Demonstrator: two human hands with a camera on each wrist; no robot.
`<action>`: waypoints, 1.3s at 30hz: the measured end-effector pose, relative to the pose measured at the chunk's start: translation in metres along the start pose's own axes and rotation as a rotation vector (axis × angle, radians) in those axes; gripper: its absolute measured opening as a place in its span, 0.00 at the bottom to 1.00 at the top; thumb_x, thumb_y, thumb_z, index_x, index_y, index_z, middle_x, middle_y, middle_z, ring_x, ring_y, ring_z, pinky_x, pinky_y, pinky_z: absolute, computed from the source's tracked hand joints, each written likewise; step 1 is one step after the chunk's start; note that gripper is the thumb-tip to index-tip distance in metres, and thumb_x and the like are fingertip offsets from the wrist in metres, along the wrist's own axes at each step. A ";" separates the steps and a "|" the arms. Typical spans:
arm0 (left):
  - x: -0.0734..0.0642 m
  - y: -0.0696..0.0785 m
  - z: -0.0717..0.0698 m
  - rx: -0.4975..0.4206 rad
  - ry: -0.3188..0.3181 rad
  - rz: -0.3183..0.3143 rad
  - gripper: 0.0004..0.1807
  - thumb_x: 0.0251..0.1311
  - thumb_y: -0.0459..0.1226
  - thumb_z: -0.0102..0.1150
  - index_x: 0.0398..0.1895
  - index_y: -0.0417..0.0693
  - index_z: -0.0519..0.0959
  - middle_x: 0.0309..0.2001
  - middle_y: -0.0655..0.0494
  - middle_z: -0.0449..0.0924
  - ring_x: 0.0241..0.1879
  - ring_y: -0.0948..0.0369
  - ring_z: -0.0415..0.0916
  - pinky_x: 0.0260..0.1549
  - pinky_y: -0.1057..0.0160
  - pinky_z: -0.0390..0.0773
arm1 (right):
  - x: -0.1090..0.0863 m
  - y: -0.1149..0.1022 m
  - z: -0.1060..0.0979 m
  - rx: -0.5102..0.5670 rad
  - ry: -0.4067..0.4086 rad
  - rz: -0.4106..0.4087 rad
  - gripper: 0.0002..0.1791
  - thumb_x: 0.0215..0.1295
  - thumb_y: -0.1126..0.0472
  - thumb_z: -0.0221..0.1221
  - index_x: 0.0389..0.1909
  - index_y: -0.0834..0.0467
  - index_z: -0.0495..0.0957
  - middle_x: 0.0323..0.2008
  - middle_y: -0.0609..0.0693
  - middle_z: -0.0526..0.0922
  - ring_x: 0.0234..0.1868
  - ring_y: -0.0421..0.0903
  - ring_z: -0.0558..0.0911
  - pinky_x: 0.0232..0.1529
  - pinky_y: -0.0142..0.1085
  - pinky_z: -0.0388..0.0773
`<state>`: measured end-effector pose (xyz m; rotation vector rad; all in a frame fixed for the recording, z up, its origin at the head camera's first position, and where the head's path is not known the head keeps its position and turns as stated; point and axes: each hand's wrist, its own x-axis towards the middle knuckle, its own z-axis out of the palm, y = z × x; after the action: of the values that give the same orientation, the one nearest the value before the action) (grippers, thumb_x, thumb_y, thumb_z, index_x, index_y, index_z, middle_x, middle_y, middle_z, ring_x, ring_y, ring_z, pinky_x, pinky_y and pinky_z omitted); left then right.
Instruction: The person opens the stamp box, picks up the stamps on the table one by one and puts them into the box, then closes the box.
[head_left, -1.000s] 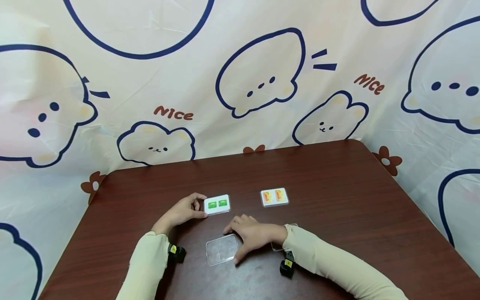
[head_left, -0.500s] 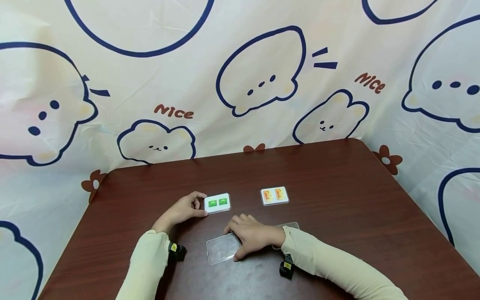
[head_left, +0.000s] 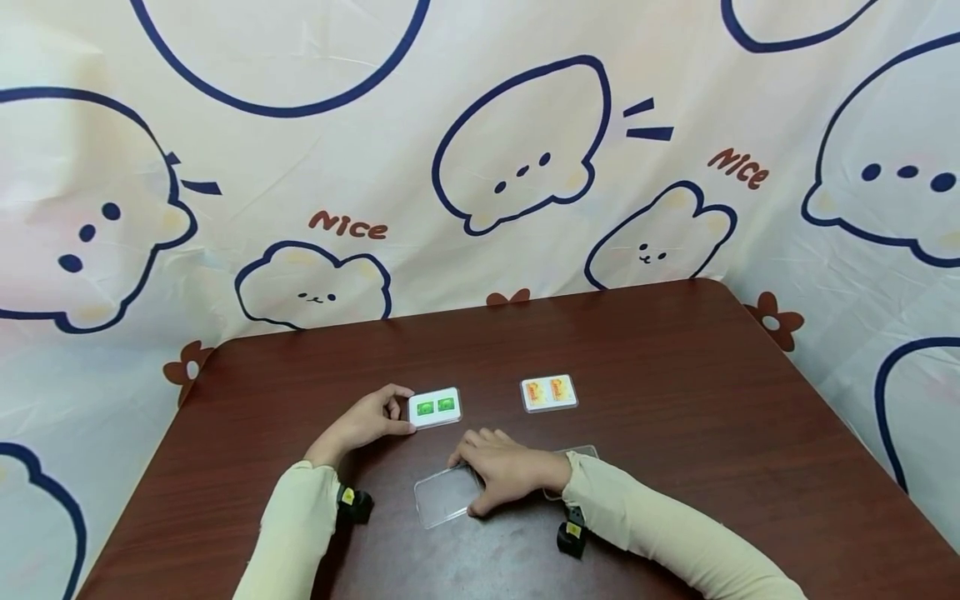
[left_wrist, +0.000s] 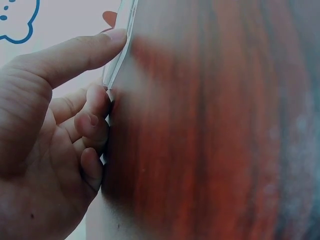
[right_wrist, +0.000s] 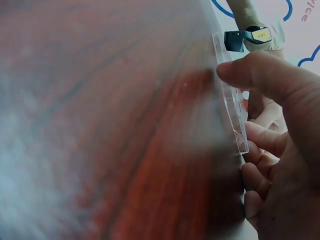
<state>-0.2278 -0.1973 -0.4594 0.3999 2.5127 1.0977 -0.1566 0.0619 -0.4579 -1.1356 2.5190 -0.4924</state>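
Observation:
My left hand point(head_left: 362, 427) holds the left edge of a flat clear case point(head_left: 435, 407) between thumb and fingers. The case shows a white card with two green pictures and lies on the table. In the left wrist view, the thumb rests along the edge of the clear case point(left_wrist: 120, 50). Nearer the front, my right hand point(head_left: 504, 468) grips the right end of a see-through plastic case point(head_left: 444, 497) with no card in it. Seen from the right wrist, thumb and fingers are on opposite sides of that clear case point(right_wrist: 231, 102).
A second clear case with a white card and two orange pictures point(head_left: 549, 393) lies further back, to the right. Another clear plastic piece point(head_left: 588, 451) is partly hidden behind the right sleeve. The brown table point(head_left: 675, 358) meets a printed cloth point(head_left: 510, 258) at the back.
Both hands stay nearly still on their cases. The right hand's clear case has shifted very slightly, and more of the clear piece behind the right sleeve shows than a second ago.

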 end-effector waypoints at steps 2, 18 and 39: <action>0.000 0.000 -0.001 -0.001 -0.001 -0.003 0.29 0.52 0.37 0.70 0.57 0.41 0.71 0.29 0.54 0.68 0.27 0.60 0.65 0.25 0.67 0.65 | 0.002 0.001 -0.001 0.001 0.004 -0.002 0.33 0.50 0.46 0.67 0.57 0.50 0.71 0.47 0.42 0.69 0.44 0.36 0.65 0.45 0.28 0.60; 0.000 -0.003 -0.001 -0.055 -0.022 0.008 0.29 0.52 0.33 0.69 0.58 0.38 0.70 0.27 0.54 0.68 0.24 0.60 0.64 0.23 0.67 0.66 | 0.026 0.018 -0.033 0.071 0.114 0.059 0.33 0.55 0.51 0.66 0.61 0.54 0.69 0.53 0.52 0.68 0.47 0.44 0.63 0.47 0.34 0.62; 0.001 -0.004 0.000 -0.040 -0.015 0.009 0.32 0.48 0.32 0.71 0.58 0.38 0.70 0.30 0.52 0.68 0.26 0.61 0.64 0.24 0.68 0.65 | 0.066 0.037 -0.034 0.095 0.112 0.229 0.34 0.55 0.50 0.64 0.64 0.51 0.69 0.58 0.49 0.67 0.50 0.46 0.64 0.44 0.38 0.55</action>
<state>-0.2296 -0.1998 -0.4628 0.4076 2.4743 1.1419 -0.2370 0.0405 -0.4542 -0.7934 2.6466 -0.6200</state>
